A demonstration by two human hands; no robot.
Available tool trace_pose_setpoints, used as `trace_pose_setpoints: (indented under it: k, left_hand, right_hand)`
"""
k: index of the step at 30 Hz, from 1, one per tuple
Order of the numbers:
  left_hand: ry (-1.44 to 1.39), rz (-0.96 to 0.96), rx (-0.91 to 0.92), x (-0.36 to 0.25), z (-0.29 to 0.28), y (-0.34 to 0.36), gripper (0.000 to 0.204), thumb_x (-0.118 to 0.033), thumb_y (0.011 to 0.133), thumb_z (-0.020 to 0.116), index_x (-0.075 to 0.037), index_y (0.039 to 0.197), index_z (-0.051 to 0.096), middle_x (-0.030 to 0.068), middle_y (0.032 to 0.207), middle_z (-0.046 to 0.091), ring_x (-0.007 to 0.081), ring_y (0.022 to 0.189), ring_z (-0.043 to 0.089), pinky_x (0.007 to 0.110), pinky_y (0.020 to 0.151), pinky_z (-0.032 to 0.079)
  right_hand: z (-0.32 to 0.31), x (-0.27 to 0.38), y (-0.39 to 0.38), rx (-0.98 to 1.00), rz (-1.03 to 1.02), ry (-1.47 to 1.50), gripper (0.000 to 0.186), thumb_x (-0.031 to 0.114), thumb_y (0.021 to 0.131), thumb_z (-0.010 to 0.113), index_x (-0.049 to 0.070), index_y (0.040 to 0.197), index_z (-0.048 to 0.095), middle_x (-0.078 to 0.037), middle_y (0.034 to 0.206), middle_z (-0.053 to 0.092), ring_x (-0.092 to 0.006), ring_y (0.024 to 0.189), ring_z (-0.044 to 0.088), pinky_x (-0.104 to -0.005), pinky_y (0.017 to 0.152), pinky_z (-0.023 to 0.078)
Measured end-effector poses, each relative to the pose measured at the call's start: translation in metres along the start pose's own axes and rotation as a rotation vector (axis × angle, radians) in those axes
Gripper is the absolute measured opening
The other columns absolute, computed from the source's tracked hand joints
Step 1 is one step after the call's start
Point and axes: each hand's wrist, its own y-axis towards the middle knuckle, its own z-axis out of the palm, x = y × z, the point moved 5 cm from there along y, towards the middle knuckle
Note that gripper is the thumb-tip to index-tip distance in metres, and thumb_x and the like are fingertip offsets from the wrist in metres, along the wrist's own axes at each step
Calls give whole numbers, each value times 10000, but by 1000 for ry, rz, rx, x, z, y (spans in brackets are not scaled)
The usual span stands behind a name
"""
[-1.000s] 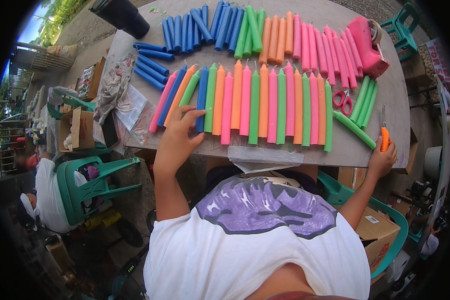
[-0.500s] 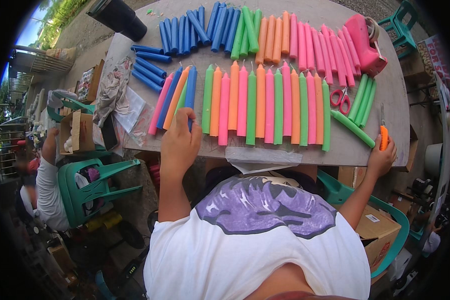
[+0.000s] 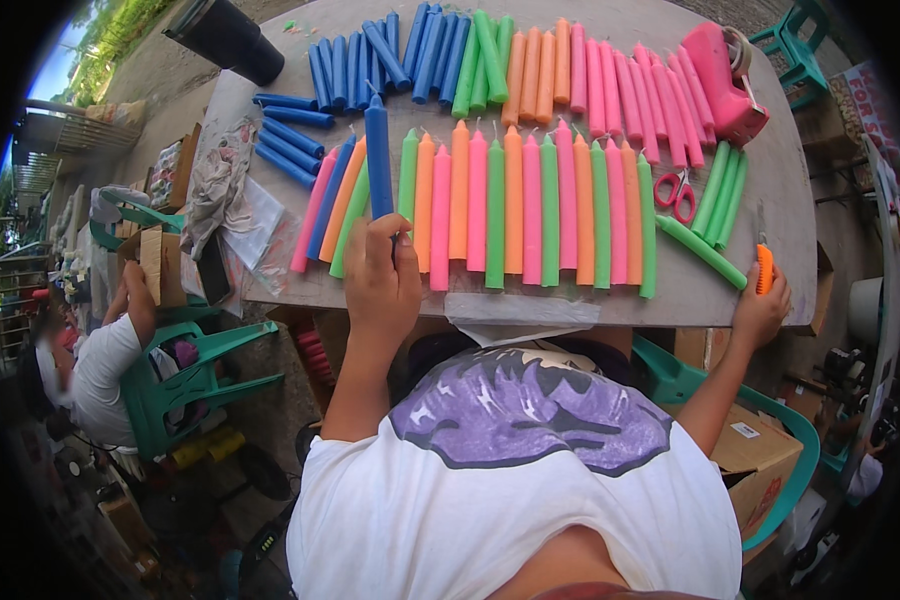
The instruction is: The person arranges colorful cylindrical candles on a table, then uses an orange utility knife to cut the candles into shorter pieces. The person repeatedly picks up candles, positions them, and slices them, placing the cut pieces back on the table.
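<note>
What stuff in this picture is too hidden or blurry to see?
Head view: lower end of the long blue wax candle, covered by the left hand.
Head view: lower end of the orange plastic knife handle, covered by the right hand.
Head view: top of the black cylindrical tumbler, cut off by the upper edge.
Head view: what the white-shirted co-worker touches at the brown cardboard box; too small and blurred.

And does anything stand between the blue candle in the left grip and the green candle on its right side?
Nothing visible does: the left grip holds the blue candle by its lower end, and only a narrow gap shows before the green candle on its right.
</note>
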Motion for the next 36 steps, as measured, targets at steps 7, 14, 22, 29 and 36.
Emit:
trace_pose_setpoints:
  k: [7, 14, 22, 29, 36]
  left_hand:
    - [311, 37, 77, -9, 21, 8, 334, -171, 873, 671, -192, 1206, 649, 130, 1009, 462, 304, 961, 468, 414, 834, 430]
    - [425, -26, 98, 0, 17, 12, 327, -188, 855, 702, -194, 1181, 681, 98, 966, 483, 285, 961, 469, 409, 889, 397]
    - [533, 100, 84, -20, 26, 1, 422, -209, 907, 625, -230, 1329, 619, 41, 961, 500, 227, 1007, 471, 461, 979, 239]
    - [485, 107, 244, -20, 28, 1, 482, -307, 900, 655, -192, 1365, 593, 56, 1213, 534, 246, 1158, 435, 468, 1050, 209]
    - [389, 195, 414, -11, 14, 10, 629, -347, 743, 803, -197, 1328, 626, -29, 1476, 491, 227, 1319, 418, 462, 1114, 182]
  right_hand:
    - [3, -2, 1, -17, -9, -7, 413, 443, 908, 649, 142, 1192, 644, -67, 1161, 644, -311, 1083, 587, -433, 905, 484]
    - [0, 2, 0, -3, -15, 8, 403, 435, 905, 655, 138, 1177, 647, -63, 1148, 647, -310, 1073, 592, -434, 902, 484]
    - [-2, 4, 0, 8, -16, 26, 406, 446, 922, 637, 140, 1188, 648, -65, 1167, 644, -313, 1092, 586, -435, 911, 483]
    - [-3, 5, -1, -4, -2, 21, 389, 419, 906, 658, 142, 1179, 650, -66, 1152, 644, -315, 1067, 591, -435, 904, 484]
    - [-3, 5, -1, -25, -23, 7, 385, 420, 904, 660, 136, 1165, 654, -63, 1136, 650, -316, 1047, 597, -431, 892, 488]
